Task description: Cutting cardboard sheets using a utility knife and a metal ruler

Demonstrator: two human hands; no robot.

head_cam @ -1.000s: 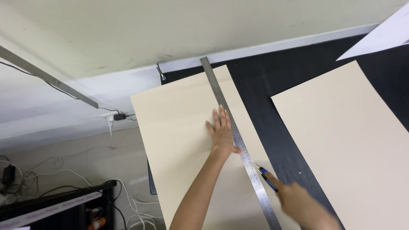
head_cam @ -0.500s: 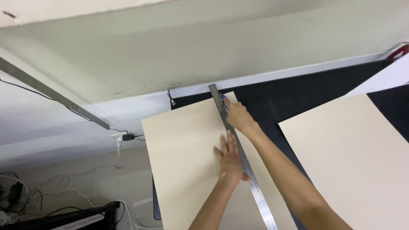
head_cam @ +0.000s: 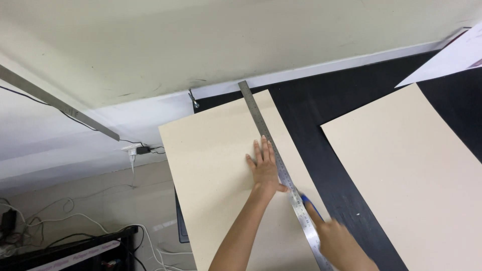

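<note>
Left hand [head_cam: 264,168] flat, grip open, fingers spread, pressing steel ruler [head_cam: 275,155] onto beige card sheet [head_cam: 221,165] overhanging the black bench's [head_cam: 321,110] left edge, right hand [head_cam: 337,243] closed around blue-handled knife [head_cam: 310,205] against ruler's right edge, second beige sheet [head_cam: 416,170] at right.
</note>
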